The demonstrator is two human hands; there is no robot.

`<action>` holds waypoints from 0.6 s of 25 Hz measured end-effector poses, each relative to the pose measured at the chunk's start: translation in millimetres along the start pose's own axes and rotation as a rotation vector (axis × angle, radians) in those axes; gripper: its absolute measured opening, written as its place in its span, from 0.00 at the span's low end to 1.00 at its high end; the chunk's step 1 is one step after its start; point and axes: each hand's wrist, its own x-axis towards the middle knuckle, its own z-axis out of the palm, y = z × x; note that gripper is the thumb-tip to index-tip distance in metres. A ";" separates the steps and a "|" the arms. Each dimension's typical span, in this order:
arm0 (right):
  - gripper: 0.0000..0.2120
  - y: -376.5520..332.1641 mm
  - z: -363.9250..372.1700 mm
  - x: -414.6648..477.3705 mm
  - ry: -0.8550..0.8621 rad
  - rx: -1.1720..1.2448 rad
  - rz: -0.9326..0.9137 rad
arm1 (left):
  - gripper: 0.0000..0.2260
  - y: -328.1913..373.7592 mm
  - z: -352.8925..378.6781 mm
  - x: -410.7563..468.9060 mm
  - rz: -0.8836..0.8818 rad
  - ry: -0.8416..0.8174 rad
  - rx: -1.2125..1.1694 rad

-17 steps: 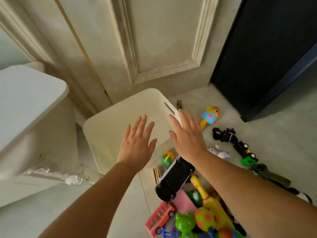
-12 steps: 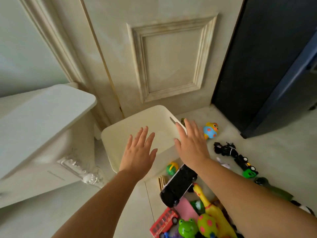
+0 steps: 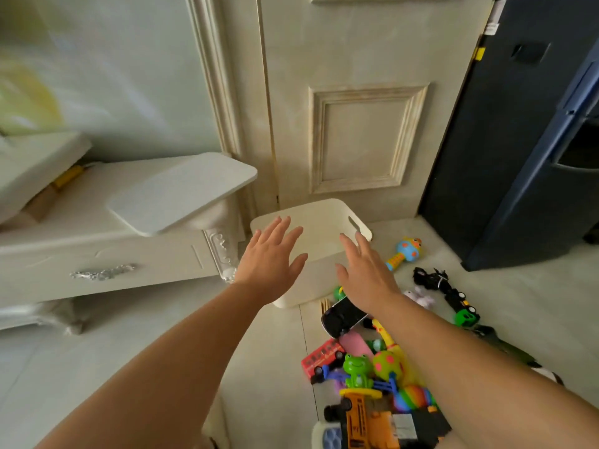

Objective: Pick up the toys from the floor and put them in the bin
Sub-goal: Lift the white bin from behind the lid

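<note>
Both hands are empty. Your left hand (image 3: 270,264) and right hand (image 3: 366,273) are spread flat, fingers straight and apart, gripping nothing, over the white bin (image 3: 311,205). Can't tell if either touches it.

The bin sits on the floor by the cream door (image 3: 359,137), beside the white dresser (image 3: 129,254). No toys are visible in it. All the toys in view are on the floor to its right and on the near side:
- a black-and-white toy car (image 3: 343,315) under your right wrist
- a green ball (image 3: 338,293) at the bin wall
- a blue-and-yellow rattle (image 3: 406,251)
- black vehicles (image 3: 431,278)
- a red bus (image 3: 321,358)
- a green frog (image 3: 356,367)
- an orange truck (image 3: 363,416)

Risks, as I judge them:
- The bin looks light, so a push from flat hands could slide or tip it.
- The ball may roll under the dresser if nudged.
- The near pile looks tangled, so lifting the frog could drag neighbours along and drop them.
- Your right forearm hides part of the pile, so pieces there are easy to miss.

Writing: nothing legible. The markings on the truck and the yellow tag on the dark blue cabinet (image 3: 518,157) are too small to read.
</note>
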 end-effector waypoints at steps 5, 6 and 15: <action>0.29 -22.8 52.0 26.2 -0.194 0.021 -0.014 | 0.23 -45.1 27.5 -17.3 0.024 -0.048 -0.031; 0.29 -28.9 66.8 38.8 -0.232 0.025 -0.014 | 0.22 -55.8 35.6 -14.1 0.032 -0.053 -0.032; 0.34 -70.4 171.2 106.7 -0.469 0.072 -0.016 | 0.23 -109.9 53.5 -14.0 -0.169 -0.064 -0.079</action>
